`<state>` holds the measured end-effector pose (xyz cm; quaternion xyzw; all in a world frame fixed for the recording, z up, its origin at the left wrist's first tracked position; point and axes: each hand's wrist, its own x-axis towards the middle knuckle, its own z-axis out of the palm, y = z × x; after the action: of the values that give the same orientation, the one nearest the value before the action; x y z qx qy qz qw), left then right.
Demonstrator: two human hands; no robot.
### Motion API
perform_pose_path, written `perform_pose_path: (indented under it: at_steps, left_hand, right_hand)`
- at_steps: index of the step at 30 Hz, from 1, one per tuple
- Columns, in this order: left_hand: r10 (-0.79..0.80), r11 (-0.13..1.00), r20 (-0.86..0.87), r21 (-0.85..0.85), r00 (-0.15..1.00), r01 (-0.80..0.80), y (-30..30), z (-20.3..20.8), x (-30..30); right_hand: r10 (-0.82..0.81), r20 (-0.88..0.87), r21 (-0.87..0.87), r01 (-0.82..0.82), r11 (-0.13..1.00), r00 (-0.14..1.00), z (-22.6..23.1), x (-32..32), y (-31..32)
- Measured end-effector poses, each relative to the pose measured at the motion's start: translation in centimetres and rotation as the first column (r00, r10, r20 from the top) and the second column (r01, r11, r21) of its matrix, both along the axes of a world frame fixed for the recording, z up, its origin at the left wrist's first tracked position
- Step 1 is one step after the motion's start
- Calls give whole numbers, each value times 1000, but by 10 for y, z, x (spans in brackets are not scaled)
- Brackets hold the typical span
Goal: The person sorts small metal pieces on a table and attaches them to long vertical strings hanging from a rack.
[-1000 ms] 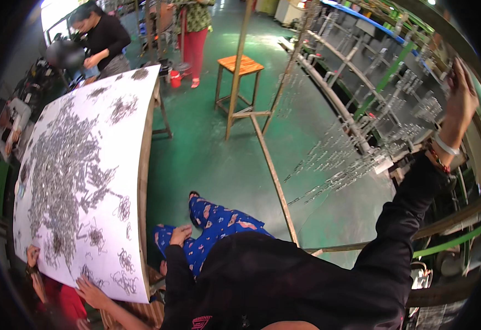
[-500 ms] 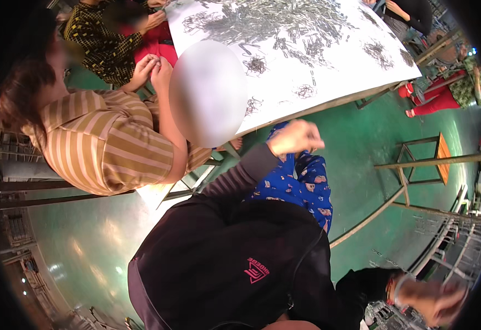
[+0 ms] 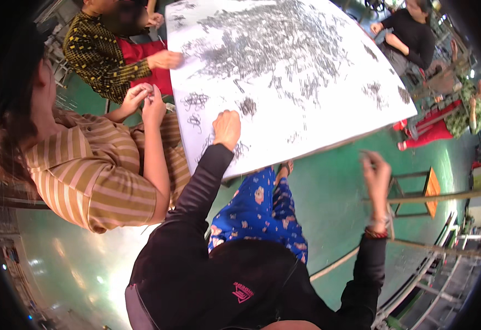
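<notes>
My left hand (image 3: 227,129) reaches over the near left part of the white table (image 3: 276,148), its fingers curled under and closed. Whatever they may hold is hidden below the knuckles. Right beside it is a small heap of dark thin pieces (image 3: 241,148), and another dark heap (image 3: 247,106) sits a little farther in. My right hand (image 3: 377,173) is raised over the green floor, off the table's near right side, with its fingers bent and smeared by motion. Nothing can be made out in it. A large spread of dark elongated pieces (image 3: 284,44) covers the table's far middle.
At my left sits a person in a striped shirt (image 3: 97,170), hands together by the table edge. Beyond, a person in a patterned top (image 3: 94,49) reaches onto the table. Another person in black (image 3: 414,36) is at the far right. A wooden-topped stool (image 3: 432,190) stands right.
My left hand has moved forward from my lap onto the table. My right hand has swung up and forward from the lower right. The person in the patterned top now reaches over the table.
</notes>
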<state>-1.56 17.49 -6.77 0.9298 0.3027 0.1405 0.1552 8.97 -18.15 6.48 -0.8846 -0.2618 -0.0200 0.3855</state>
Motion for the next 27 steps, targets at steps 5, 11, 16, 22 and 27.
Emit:
perform_pose_path:
  at_steps: [5, 11, 16, 22, 27]
  left_hand:
    - [22, 1000, 163, -10, 986, -20, 29, 0, -2]
    - [-105, 979, 360, -127, 927, 160, 38, 33, 7]
    - [-10, 781, 510, -533, 860, 325, -19, 51, 20]
    - [5, 232, 554, -810, 832, 538, -98, 71, 23]
    - [29, 295, 582, -782, 813, 549, -117, 69, 16]
  right_hand:
    - [213, 50, -13, -212, 977, 976, -117, 66, 126]
    - [211, 199, -261, -155, 953, 957, -158, 98, 175]
    - [192, 120, -226, -162, 961, 974, -137, 103, 147]
    - [252, -491, 496, 29, 868, 834, -76, 21, 114]
    - [210, -461, 557, 97, 825, 862, -58, -30, 113]
